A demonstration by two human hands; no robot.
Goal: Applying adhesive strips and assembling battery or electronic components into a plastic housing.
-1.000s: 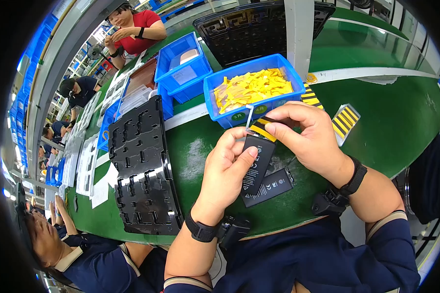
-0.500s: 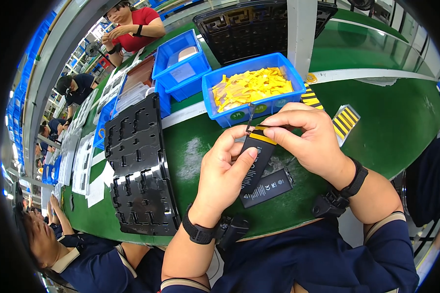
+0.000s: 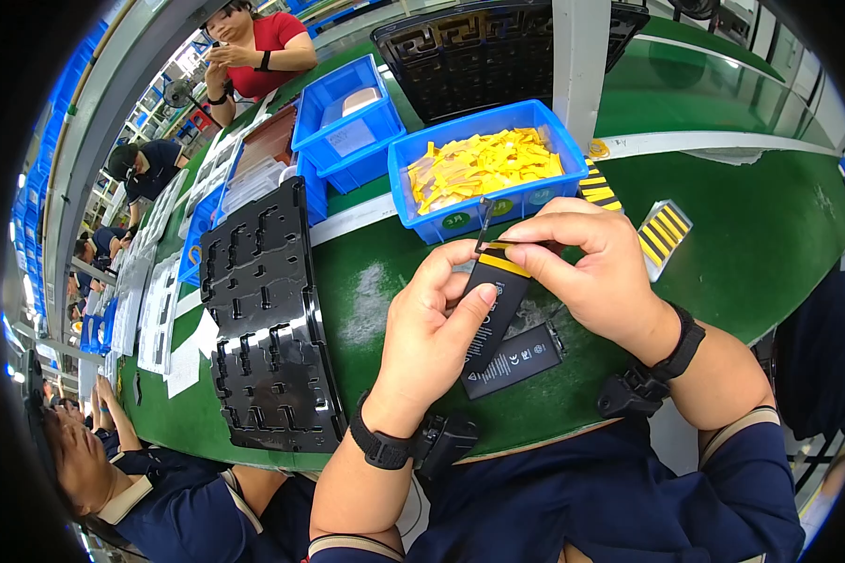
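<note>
A flat black phone battery (image 3: 498, 305) with white print is tilted up in my left hand (image 3: 430, 324), thumb on its face and fingers behind. Across its upper end runs a yellow band (image 3: 505, 264), and a thin black flex cable (image 3: 485, 223) sticks up from that end. My right hand (image 3: 596, 267) is closed in a pinch at the same end, thumb and forefinger on a small yellow-and-black tape strip (image 3: 499, 247); its far part is hidden by the fingers. Below, a second black battery (image 3: 526, 361) lies on the green table, partly covered by the held one.
Just beyond my hands stands a blue bin (image 3: 424, 225) of yellow pieces. Striped yellow-and-black tape sheets (image 3: 665, 236) lie to the right. A black moulded tray (image 3: 268, 328) is at left, blue bins (image 3: 347, 131) behind it. A metal post (image 3: 577, 66) rises at the back. Co-workers sit leftward.
Both hands stay nearly in place on the battery. The flex cable's upper end leans slightly further right, and the tape strip at my right fingertips has shifted a little.
</note>
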